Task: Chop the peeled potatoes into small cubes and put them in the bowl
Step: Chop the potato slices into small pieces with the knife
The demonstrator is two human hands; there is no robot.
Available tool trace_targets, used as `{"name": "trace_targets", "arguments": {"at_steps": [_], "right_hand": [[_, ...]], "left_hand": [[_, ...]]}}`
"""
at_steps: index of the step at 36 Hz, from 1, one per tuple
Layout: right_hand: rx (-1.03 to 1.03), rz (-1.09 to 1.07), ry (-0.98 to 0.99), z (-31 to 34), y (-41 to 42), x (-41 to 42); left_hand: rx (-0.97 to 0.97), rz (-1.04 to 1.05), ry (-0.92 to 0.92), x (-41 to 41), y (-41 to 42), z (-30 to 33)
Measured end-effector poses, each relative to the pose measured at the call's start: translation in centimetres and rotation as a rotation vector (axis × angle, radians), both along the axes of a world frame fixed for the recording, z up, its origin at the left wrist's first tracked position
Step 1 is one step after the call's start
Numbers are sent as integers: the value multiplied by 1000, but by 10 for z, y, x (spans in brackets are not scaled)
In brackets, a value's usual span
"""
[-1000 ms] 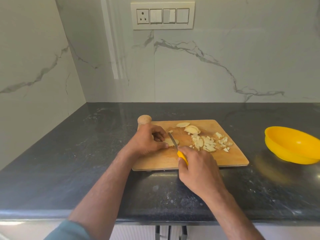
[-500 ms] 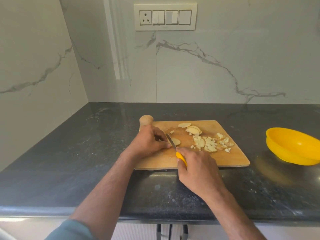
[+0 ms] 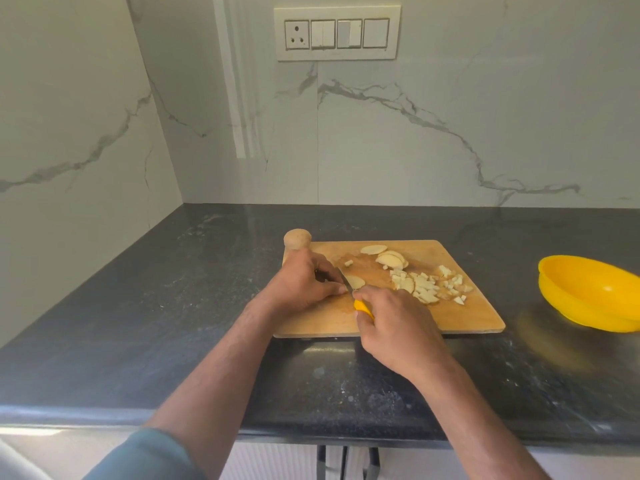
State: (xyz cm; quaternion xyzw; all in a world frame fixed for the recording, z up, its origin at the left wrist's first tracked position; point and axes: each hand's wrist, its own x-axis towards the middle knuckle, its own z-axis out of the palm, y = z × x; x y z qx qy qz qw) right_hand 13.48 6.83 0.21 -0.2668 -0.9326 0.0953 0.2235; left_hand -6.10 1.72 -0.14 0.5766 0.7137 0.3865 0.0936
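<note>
A wooden cutting board (image 3: 467,317) lies on the dark counter. My right hand (image 3: 398,327) grips a yellow-handled knife (image 3: 362,304) whose blade runs up to a pale potato slice (image 3: 356,281). My left hand (image 3: 304,284) has curled fingers holding that slice against the board beside the blade. Right of it lies a pile of small potato cubes (image 3: 427,287). A few uncut slices (image 3: 388,256) sit at the board's far edge. The yellow bowl (image 3: 588,292) stands tilted at the far right, with nothing seen inside.
The board's round wooden knob handle (image 3: 297,239) sticks up at its far left corner. The black granite counter (image 3: 156,306) meets marble walls at the back and left. A switch plate (image 3: 337,32) is on the back wall.
The knife has shifted slightly across the slice under my left hand, and the slice shows more to the right of the blade. Both hands stay in place.
</note>
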Motion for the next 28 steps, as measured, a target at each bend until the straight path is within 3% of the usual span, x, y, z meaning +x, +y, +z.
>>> {"name": "trace_targets", "arguments": {"at_steps": [14,22,28], "right_hand": [[15,8,-33,1,-7,14],[-40,31,-43,2,-7,40],[-159,-13,208,3,1,54]], "left_hand": [[14,46,-13,3,-1,-4],[-44,3,101,3,0,-2],[3,62,19,3,-2,-4]]}}
